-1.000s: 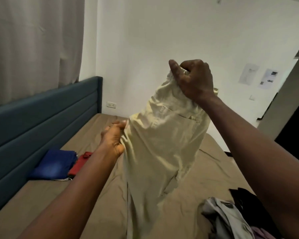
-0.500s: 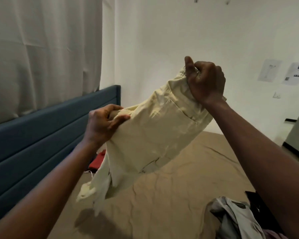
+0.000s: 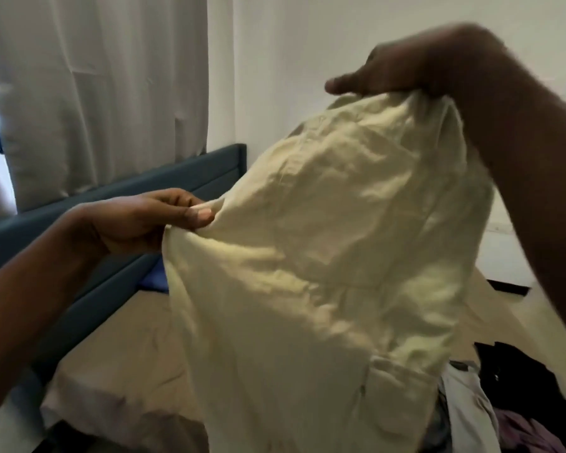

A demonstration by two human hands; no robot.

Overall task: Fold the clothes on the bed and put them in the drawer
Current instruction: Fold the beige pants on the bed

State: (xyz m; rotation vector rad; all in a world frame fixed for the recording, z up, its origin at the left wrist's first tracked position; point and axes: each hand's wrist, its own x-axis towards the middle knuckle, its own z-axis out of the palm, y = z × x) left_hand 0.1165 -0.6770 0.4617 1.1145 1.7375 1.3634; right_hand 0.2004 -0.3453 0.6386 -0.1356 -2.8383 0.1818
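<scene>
Wrinkled cream trousers (image 3: 324,256): left hand (image 3: 138,220) pinches an edge, right hand (image 3: 392,70) grips the top, above a tan-sheeted bed (image 3: 118,348), white wall (image 3: 291,44) behind.

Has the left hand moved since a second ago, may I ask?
Yes: the left hand moved up and left, from past the end of the blue headboard to in front of it.

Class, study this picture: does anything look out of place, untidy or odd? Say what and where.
The heap of clothes on the bed, lower right: grey, black and purple pieces lie crumpled, unfolded. The cream trousers hang creased between left hand and right hand. Nothing looks torn or spilled.
</scene>
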